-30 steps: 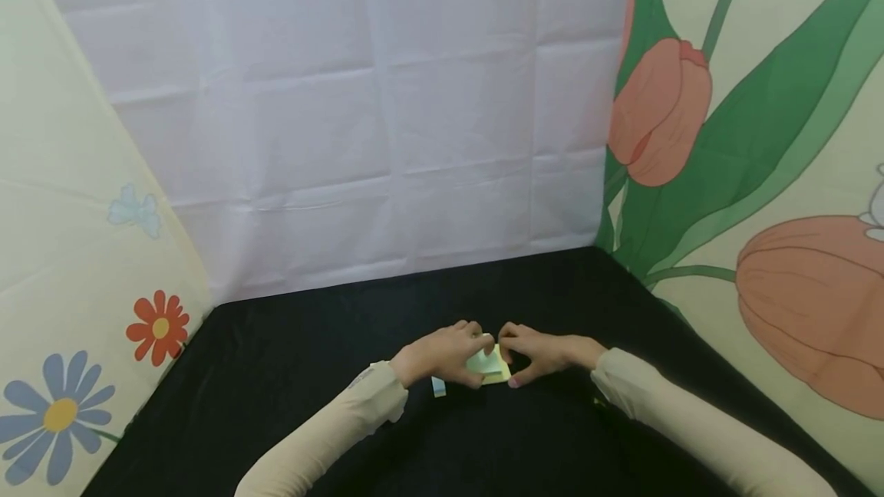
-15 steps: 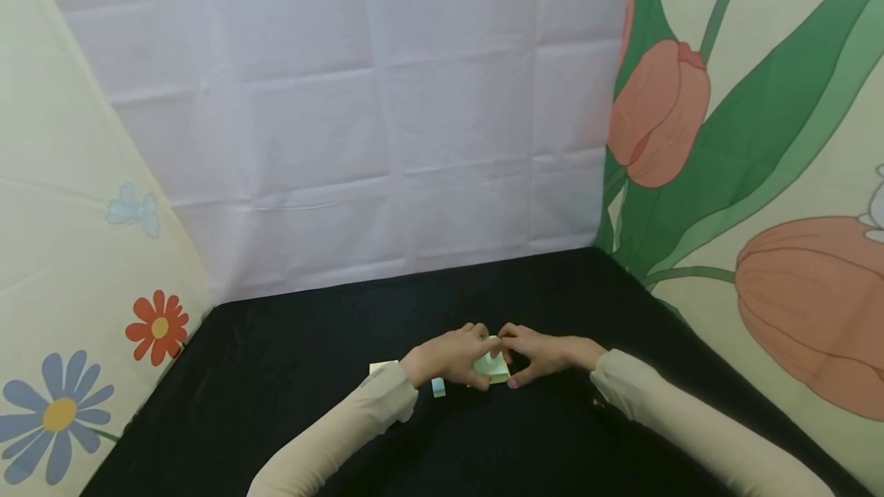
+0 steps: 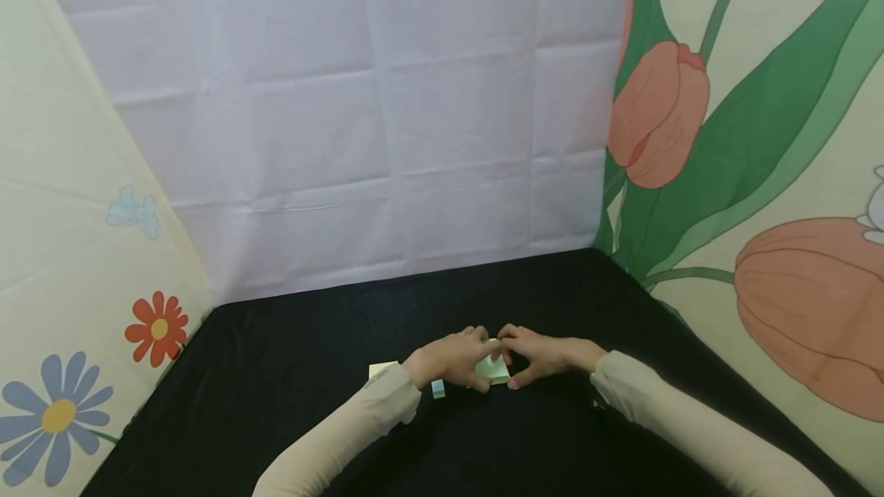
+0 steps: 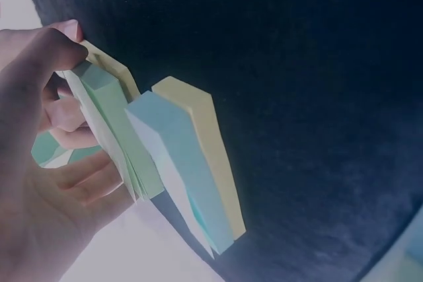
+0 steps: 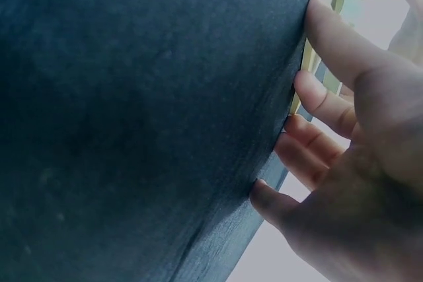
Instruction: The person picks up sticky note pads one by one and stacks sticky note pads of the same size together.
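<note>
A green sticky-note pad (image 3: 492,366) lies on a yellow sticky-note pad (image 5: 307,57), roughly lined up with it, between both hands. My left hand (image 3: 452,359) pinches the green pad from its left side, thumb at the near edge and fingers at the far one. From the opposite side my right hand (image 3: 545,353) holds the yellow pad's edge between thumb and curled fingers. Beside this stack, a blue sticky-note pad (image 4: 188,163) sits on another yellow pad (image 4: 215,153), slightly offset. My left wrist hides much of this second stack in the head view.
Black cloth (image 3: 311,359) covers the table. A white sheet (image 3: 387,121) hangs behind it, with flower-printed cloths (image 3: 815,313) at the sides. A small yellowish item (image 3: 599,406) shows beside my right sleeve.
My left hand has shifted slightly right, bringing the green pad over the yellow one. A yellow corner now shows left of my left sleeve. My right hand has stayed nearly still.
</note>
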{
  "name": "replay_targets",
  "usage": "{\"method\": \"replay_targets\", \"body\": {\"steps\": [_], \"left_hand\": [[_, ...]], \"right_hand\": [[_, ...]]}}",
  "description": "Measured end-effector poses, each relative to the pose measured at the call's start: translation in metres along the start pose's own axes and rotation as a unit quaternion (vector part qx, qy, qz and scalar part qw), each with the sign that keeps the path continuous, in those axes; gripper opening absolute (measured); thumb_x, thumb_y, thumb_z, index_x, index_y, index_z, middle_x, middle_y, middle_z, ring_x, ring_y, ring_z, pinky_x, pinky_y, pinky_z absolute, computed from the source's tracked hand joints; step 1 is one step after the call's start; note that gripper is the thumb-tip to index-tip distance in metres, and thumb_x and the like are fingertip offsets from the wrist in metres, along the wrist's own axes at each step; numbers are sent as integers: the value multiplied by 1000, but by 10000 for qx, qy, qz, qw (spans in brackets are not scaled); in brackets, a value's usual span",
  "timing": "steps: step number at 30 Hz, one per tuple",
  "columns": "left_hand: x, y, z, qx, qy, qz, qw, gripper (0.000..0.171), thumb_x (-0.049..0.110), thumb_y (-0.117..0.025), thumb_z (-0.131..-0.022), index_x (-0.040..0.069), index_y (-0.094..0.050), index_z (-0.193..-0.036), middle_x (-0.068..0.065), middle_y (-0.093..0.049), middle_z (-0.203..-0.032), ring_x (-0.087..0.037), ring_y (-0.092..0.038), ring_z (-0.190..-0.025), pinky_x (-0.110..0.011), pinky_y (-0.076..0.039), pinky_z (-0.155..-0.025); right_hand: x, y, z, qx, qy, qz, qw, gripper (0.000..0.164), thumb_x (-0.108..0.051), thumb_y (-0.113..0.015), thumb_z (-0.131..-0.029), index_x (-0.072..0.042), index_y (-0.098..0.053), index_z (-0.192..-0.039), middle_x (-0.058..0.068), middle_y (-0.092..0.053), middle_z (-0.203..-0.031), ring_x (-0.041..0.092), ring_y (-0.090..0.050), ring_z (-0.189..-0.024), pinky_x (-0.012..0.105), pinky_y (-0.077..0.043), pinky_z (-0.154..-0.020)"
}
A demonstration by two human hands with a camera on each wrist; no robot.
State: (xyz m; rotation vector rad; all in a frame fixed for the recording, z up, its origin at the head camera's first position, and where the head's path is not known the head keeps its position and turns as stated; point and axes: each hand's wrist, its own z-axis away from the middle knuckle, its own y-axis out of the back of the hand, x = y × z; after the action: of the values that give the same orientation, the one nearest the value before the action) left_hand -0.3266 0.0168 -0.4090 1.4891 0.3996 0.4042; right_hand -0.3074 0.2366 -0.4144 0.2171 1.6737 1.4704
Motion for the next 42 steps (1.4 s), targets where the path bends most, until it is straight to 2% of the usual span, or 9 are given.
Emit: {"method": "replay_targets", "body": {"steps": [4, 8, 11, 13, 26, 32, 36, 40, 42], "left_hand": [[0, 0, -2, -24, 1, -28, 10000, 53, 40, -74, -87, 28, -51, -132, -2, -50, -119, -10, -46, -89, -22, -43, -69], [1, 0, -2, -51, -47, -32, 10000, 45, 41, -74, -88, 27, -53, -125, -1, -50, -118, -10, -46, -88, -22, -42, -68], [1, 0, -3, -64, -69, -55, 9999, 41, 42, -73, -88, 26, -53, -120, -1, -50, -118, -10, -45, -87, -21, -41, -67], [1, 0, -4, -64, -64, -67, 9999, 40, 42, -73, -88, 26, -53, -119, -1, -50, -118, -9, -46, -87, -21, -41, -67], [-3, -6, -6, -195, 96, 109, 9997, 40, 43, -73, -89, 27, -53, -119, 0, -50, -119, -10, -46, -88, -23, -42, -68], [-2, -6, -6, -199, 117, 65, 9997, 41, 44, -72, -89, 27, -53, -121, 0, -50, -119, -10, -46, -87, -23, -42, -68], [-1, -5, -6, -238, 139, 63, 9996, 42, 44, -72, -89, 28, -52, -122, -1, -51, -120, -10, -47, -86, -23, -42, -67], [0, -4, -5, -241, 139, 68, 9996, 42, 44, -71, -90, 28, -52, -123, 0, -51, -121, -9, -47, -86, -23, -42, -67], [1, -4, -5, -210, 115, 52, 9997, 42, 44, -71, -90, 27, -52, -123, -1, -51, -121, -9, -47, -86, -23, -42, -68]], "right_hand": [[0, 0, 0, 16, 49, -38, 10000, 33, -32, -75, -89, -20, -55, -112, 1, -37, -121, 20, -39, -108, 40, -38, -90], [1, 1, 0, 26, 68, -62, 10000, 25, -30, -76, -89, -15, -57, -92, 1, -39, -125, 21, -40, -111, 38, -39, -89], [1, 1, 0, 36, 69, -22, 10000, 30, -30, -77, -88, -14, -55, -76, 2, -41, -128, 23, -41, -116, 40, -40, -93], [1, 2, -1, 32, 58, -11, 10000, 31, -30, -77, -88, -14, -55, -72, 1, -42, -128, 24, -41, -118, 41, -39, -95], [-3, 3, -1, -12, -103, -106, 9999, 29, -27, -78, -87, -14, -58, -70, 0, -40, -129, 25, -40, -119, 44, -38, -95], [1, 2, -1, 3, 30, -86, 10000, 29, -29, -78, -87, -15, -58, -70, 1, -41, -128, 26, -41, -118, 45, -38, -95], [37, -10, -9, 85, 516, -20, 9986, 30, -40, -75, -87, -20, -58, -72, 1, -42, -128, 27, -41, -116, 45, -40, -92], [91, -29, -25, 126, 645, 175, 9977, 32, -55, -72, -84, -28, -59, -73, -6, -40, -131, 22, -40, -119, 43, -40, -92], [107, -35, -30, 128, 596, 239, 9979, 33, -62, -71, -80, -32, -59, -72, -11, -39, -131, 19, -39, -120, 44, -39, -93]]}}
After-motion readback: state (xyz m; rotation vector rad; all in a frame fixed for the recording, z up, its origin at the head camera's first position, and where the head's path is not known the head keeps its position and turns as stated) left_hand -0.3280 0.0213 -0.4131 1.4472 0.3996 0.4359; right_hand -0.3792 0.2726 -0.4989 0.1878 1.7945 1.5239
